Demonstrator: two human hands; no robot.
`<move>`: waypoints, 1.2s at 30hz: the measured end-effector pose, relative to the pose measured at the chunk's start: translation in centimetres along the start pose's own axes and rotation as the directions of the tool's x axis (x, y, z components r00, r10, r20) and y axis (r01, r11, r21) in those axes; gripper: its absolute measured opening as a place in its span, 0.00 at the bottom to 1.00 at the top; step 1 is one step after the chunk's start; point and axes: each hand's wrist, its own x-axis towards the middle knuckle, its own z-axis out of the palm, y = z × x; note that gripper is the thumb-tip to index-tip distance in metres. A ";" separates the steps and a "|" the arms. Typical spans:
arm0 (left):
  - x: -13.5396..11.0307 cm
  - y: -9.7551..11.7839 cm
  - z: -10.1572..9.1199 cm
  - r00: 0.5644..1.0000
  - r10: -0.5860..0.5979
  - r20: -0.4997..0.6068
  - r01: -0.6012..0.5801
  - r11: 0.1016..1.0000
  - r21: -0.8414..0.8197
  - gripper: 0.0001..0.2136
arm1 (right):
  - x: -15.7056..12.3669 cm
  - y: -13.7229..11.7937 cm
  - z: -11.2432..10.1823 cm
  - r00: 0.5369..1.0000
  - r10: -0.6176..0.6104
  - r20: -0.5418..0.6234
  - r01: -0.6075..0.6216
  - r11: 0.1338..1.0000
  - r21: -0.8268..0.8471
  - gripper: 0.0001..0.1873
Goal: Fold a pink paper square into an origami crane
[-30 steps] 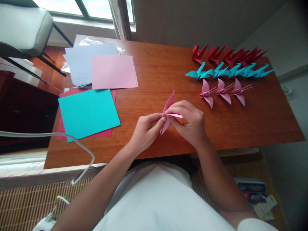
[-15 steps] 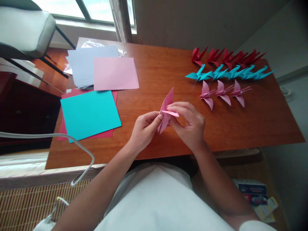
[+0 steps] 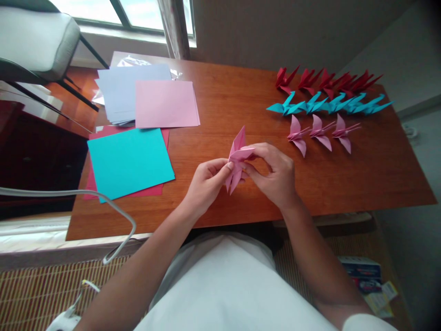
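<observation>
A pink folded-paper crane with spread points is held above the near part of the wooden table. My left hand pinches its left side between thumb and fingers. My right hand is closed on the flap at its right, the index finger behind it and the thumb lower down. The right fingertips are partly hidden by the paper. Off to the right stand three pink paper cranes, behind them a row of blue cranes, and a row of red cranes farthest back.
Pink sheets overlap grey-blue sheets at the table's back left. Nearer lie turquoise sheets on red ones. A white cable curves past the left edge of the table. A chair stands beyond.
The right-hand flap of the pink crane now tilts up and shows more of its face. My right index finger has moved behind it. My left hand keeps its pinch.
</observation>
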 end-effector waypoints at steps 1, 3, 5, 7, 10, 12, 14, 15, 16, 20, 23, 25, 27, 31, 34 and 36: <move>0.0 0.0 0.0 1.000 0.008 0.001 -0.008 1.000 0.007 0.13 | 0.0 0.0 -0.1 1.000 0.001 0.011 -0.001 1.000 0.003 0.13; 0.0 -0.1 0.0 1.000 0.020 0.001 -0.020 0.999 0.025 0.13 | 0.0 -0.1 -0.1 1.000 -0.024 0.020 0.024 1.000 -0.010 0.13; 0.0 -0.1 0.0 1.000 0.031 -0.006 -0.030 0.998 0.062 0.13 | 0.0 -0.2 -0.1 0.998 -0.057 0.027 0.058 0.998 -0.034 0.14; 0.0 -0.1 0.0 0.999 0.047 -0.020 -0.044 0.991 0.128 0.14 | 0.2 -0.4 -0.1 0.997 -0.061 0.043 0.063 0.997 -0.037 0.13; 0.0 -0.1 0.1 0.996 0.090 -0.028 -0.081 0.970 0.227 0.15 | 0.5 -0.5 -0.2 0.998 -0.001 0.065 0.001 1.000 -0.006 0.08; 0.0 -0.2 0.1 0.993 0.113 -0.020 -0.103 0.957 0.273 0.16 | 0.7 -0.4 -0.3 0.995 0.044 0.086 -0.046 0.998 0.030 0.04; 0.0 -0.2 0.1 0.993 0.116 -0.007 -0.109 0.947 0.303 0.16 | 0.9 -0.2 -0.4 0.990 0.062 0.126 -0.071 0.995 0.071 0.03; 0.0 -0.2 0.1 0.994 0.112 0.000 -0.106 0.943 0.315 0.16 | 0.9 0.0 -0.5 0.987 0.063 0.145 -0.076 0.993 0.088 0.03; 0.0 -0.2 0.1 0.994 0.106 0.006 -0.102 0.941 0.324 0.16 | 0.9 0.1 -0.5 0.985 0.061 0.160 -0.077 0.992 0.098 0.03; 0.0 -0.2 0.0 0.995 0.100 0.012 -0.098 0.935 0.340 0.16 | 0.6 0.3 -0.5 0.988 0.022 0.154 -0.032 0.997 0.065 0.04; 0.0 -0.1 0.0 0.996 0.087 -0.004 -0.083 0.954 0.287 0.16 | 0.3 0.2 -0.1 0.993 -0.078 0.093 0.078 0.997 0.004 0.04; 0.1 -0.1 -0.1 0.997 0.071 -0.016 -0.066 0.974 0.215 0.15 | -0.1 0.2 0.2 0.989 -0.137 0.049 0.139 0.989 -0.048 0.07; 0.1 0.0 0.0 0.998 0.054 -0.025 -0.050 0.988 0.145 0.15 | -0.5 0.0 0.5 0.985 -0.173 0.001 0.172 0.980 -0.095 0.11; 0.1 0.1 0.0 0.998 0.033 -0.049 -0.030 0.998 0.063 0.15 | -1.5 -0.3 1.0 0.972 -0.225 -0.073 0.214 0.968 -0.133 0.18; 0.0 0.1 0.0 0.999 -0.002 -0.053 0.003 1.000 0.023 0.14 | -2.0 -0.5 1.1 0.962 -0.248 -0.113 0.232 0.963 -0.137 0.21; 0.0 0.0 -0.1 0.998 -0.035 -0.048 0.035 0.999 -0.012 0.14 | -2.1 -0.4 0.9 0.962 -0.246 -0.116 0.229 0.964 -0.137 0.21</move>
